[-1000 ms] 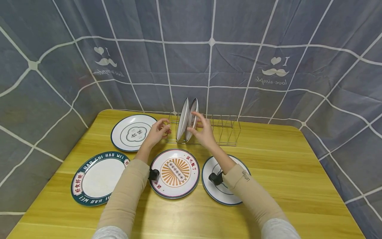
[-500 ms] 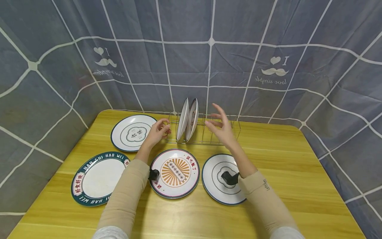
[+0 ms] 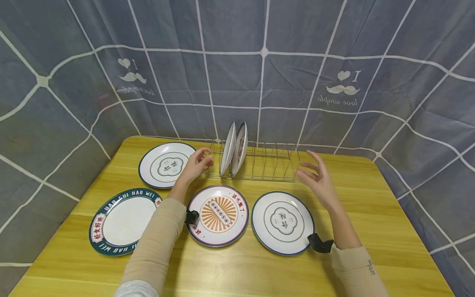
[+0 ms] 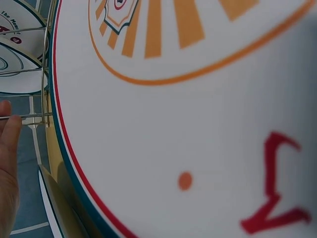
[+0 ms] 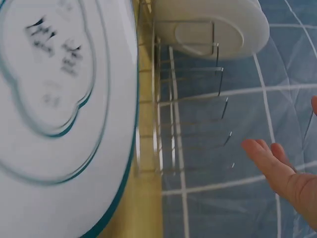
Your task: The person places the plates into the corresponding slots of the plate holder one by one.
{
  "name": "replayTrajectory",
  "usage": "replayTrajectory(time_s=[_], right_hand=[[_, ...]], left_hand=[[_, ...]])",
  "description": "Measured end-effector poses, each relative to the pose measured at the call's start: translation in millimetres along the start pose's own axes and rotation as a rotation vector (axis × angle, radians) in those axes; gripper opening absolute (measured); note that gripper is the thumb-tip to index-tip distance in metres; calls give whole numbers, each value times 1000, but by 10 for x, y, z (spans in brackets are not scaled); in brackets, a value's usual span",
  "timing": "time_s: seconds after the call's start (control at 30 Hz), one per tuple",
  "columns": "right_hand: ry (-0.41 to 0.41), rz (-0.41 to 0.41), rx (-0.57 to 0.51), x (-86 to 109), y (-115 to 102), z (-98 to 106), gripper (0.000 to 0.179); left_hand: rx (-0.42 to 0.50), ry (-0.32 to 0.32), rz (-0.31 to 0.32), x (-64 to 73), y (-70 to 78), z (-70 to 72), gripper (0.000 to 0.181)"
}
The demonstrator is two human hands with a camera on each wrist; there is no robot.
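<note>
A wire dish rack [image 3: 267, 180] stands at the back of the wooden table. My left hand [image 3: 194, 166] is at its left end, with curled fingers on the end wire; the left wrist view shows the fingertips [image 4: 12, 124] at that wire. Two plates lean upright side by side in the rack's left part: a left plate [image 3: 227, 150] and a right plate [image 3: 241, 148] with a printed face. Just past the rack's right end, my right hand [image 3: 317, 181] is held with thumb and fingers apart and nothing between them.
In front of the rack lie a plate with orange rays [image 3: 219, 236] and a blue-rimmed plate [image 3: 283, 243]. Farther left are another blue-rimmed plate [image 3: 156, 150] and an oval green-rimmed plate [image 3: 126, 222]. A grey checked curtain [image 3: 289, 82] hangs behind the table.
My right hand has let go of the right plate in the rack and moved right, past the rack's end. The left hand has stayed at the rack's left end.
</note>
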State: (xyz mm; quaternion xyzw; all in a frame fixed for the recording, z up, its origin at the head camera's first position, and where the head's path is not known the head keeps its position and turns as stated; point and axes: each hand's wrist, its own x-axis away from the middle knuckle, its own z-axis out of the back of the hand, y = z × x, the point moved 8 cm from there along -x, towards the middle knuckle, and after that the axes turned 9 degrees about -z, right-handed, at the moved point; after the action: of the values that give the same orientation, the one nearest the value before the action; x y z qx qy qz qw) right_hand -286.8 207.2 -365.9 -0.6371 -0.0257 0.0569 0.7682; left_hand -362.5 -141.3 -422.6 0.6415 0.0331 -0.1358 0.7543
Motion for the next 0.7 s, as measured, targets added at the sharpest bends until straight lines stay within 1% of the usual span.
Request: replayTrajectory(time_s=[0.2,0.3,0.4,0.57,0.7], right_hand=[[17,-44,-7,175,228,196,68],[8,-80,-12,234,360,253,68],[-17,-125,7,289,501,281,67],[-58,-203,85,371,730,314,69],[-114,-264,122,420,880,306,70]], left_hand=[[-5,0,-4,5,13,-5,30],[-4,-1,-4,6,14,-5,27],[-6,-4,-6,6,10,-8,26],[0,-1,-15,5,18,-10,30],[22,3,-15,11,27,-7,31]])
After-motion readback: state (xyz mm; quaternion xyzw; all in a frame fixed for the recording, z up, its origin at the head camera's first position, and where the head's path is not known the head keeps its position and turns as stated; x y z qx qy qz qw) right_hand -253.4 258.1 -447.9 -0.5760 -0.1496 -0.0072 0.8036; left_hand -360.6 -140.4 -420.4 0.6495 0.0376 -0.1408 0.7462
